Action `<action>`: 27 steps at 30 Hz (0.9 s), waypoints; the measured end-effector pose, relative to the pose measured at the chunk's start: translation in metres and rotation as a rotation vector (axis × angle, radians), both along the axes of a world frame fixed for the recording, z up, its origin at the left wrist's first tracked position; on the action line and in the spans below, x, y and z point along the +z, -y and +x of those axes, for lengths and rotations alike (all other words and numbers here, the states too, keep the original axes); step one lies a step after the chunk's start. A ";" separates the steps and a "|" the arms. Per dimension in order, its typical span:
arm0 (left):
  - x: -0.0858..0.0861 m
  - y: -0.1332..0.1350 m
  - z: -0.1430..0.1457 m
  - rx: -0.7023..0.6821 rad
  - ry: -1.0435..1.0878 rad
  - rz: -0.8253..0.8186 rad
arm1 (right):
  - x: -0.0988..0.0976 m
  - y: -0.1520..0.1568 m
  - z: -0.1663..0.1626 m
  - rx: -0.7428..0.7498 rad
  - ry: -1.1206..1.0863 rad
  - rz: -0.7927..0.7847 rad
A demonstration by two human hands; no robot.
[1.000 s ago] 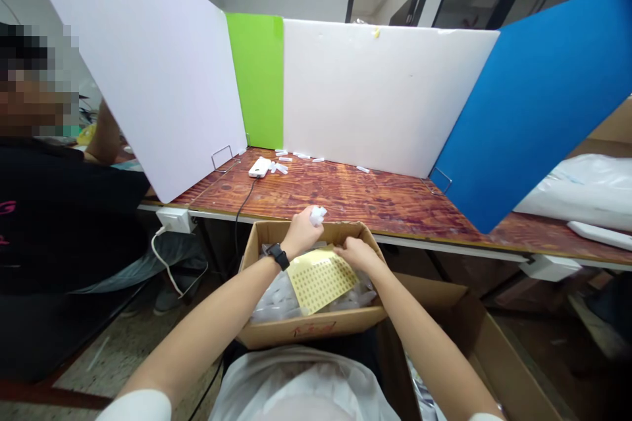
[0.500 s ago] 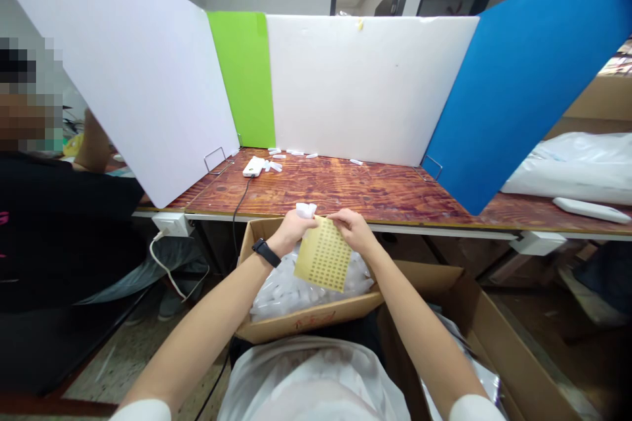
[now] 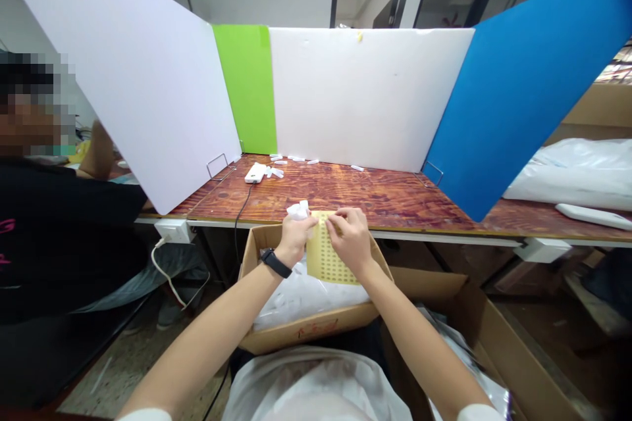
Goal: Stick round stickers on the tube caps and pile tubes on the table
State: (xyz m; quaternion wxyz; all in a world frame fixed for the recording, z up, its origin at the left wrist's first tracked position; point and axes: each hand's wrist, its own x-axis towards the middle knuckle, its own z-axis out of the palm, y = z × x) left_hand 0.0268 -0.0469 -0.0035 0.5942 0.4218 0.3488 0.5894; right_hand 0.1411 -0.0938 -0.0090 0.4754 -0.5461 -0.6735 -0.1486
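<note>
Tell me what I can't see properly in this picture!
In the head view:
- Marks on the yellow sheet: too small to read.
- Sheet's right side: partly hidden by the right hand.
- White pieces: partly hidden by the left hand.
- Carton bottom: hidden under white contents.
- Blue panel: cut off by the right edge.

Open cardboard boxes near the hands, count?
2. One box is below the left hand and right hand, under the yellow sheet; the other box is at lower right, partly behind the right arm. More may be hidden under the table.

A yellow dotted sheet (image 3: 323,258) slants near small white pieces (image 3: 297,210).
</note>
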 end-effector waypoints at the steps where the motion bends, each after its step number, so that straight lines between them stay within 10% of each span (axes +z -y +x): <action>1: 0.000 0.001 0.001 0.012 0.010 0.010 | 0.000 0.000 -0.001 0.035 -0.023 -0.017; 19: 0.002 0.004 -0.003 -0.021 -0.367 0.326 | -0.007 -0.018 0.007 0.364 -0.688 -0.320; 27: 0.001 0.001 -0.002 0.000 -0.390 0.336 | -0.001 -0.011 0.001 0.269 -0.515 -0.131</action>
